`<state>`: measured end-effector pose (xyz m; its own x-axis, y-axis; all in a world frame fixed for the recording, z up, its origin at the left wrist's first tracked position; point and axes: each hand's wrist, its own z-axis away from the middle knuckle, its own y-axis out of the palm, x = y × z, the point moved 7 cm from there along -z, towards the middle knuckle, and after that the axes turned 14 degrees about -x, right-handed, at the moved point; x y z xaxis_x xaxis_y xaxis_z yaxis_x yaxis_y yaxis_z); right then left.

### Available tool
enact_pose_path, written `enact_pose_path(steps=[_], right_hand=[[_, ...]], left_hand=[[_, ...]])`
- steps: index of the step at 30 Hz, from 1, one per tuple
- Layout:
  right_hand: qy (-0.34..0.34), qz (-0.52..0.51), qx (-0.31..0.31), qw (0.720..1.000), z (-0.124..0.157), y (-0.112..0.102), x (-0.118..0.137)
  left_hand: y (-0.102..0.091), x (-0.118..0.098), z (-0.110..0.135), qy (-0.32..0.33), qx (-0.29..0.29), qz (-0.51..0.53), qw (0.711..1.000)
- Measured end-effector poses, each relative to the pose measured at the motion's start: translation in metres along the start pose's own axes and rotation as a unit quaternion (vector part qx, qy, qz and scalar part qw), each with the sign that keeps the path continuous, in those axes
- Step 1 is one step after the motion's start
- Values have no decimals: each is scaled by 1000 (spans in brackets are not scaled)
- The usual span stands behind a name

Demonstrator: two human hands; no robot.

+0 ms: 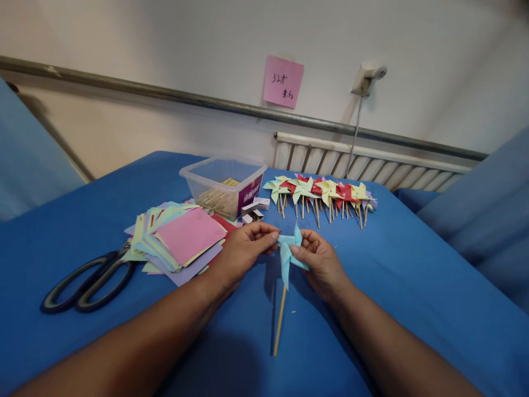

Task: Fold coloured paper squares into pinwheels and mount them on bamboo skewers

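Between my two hands is a light blue paper pinwheel [286, 253] on a thin wooden stick [280, 320], which points down toward me. My left hand [252, 242] pinches the pinwheel's left blade between thumb and fingertips. On the other side, my right hand [320, 259] is closed on the right part of the pinwheel, its thumb near the centre. Whether a pin sits at the centre is hidden by the folds and the thumb. A stack of coloured paper squares [190, 234] lies just left of my left hand.
Large dark-handled scissors [95, 281] lie left of the paper. Behind it stand a clear plastic box [215, 179] of sticks and small white boxes [254, 209]. Several finished pinwheels [322, 190] lie at the back right, before a radiator [314, 157]. A blue cloth [413, 309] covers the table.
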<state>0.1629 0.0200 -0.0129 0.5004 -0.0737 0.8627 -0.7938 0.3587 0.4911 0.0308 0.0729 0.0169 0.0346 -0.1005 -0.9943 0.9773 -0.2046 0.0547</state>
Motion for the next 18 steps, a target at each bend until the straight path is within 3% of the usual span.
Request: enact_pose_path(steps=[3,8,18], right_hand=[[-27,-1,-34,999,-3,-5,2],[-54,7,-73,996,-7,-12,4],[-126,56,-67,988,1,-5,11]], left_hand=[[2,3,2,-19,6,6,1000],[17,11,12,-39,80,3,996],[16,11,13,-18,60,-23,998]])
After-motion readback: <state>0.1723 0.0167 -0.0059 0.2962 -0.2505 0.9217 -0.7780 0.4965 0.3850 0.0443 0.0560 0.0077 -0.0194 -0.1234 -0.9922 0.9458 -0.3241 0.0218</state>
